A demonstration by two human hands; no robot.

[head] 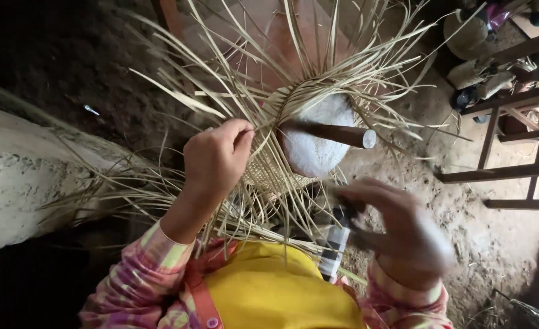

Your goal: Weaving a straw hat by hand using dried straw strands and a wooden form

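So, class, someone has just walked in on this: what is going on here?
A person is weaving pale straw strips around a rounded whitish block that has a dark wooden handle. The left hand pinches a strip at the edge of the half-woven straw piece, whose loose ends fan out all around. The right hand is blurred, lower down among the strands; what it grips is unclear.

The light was soft and uneven, brightest on the dirt floor point(464, 244) at the right and on the pale round block point(318, 146) in the middle. The upper left corner lay in deep shadow, and the lower left was nearly black. The right hand point(397, 234) was smeared with motion blur, while the left hand point(214, 159) stayed sharp. Straw strips point(336, 73) bowed outward near the edges, showing wide-angle distortion. No harsh glare appeared.
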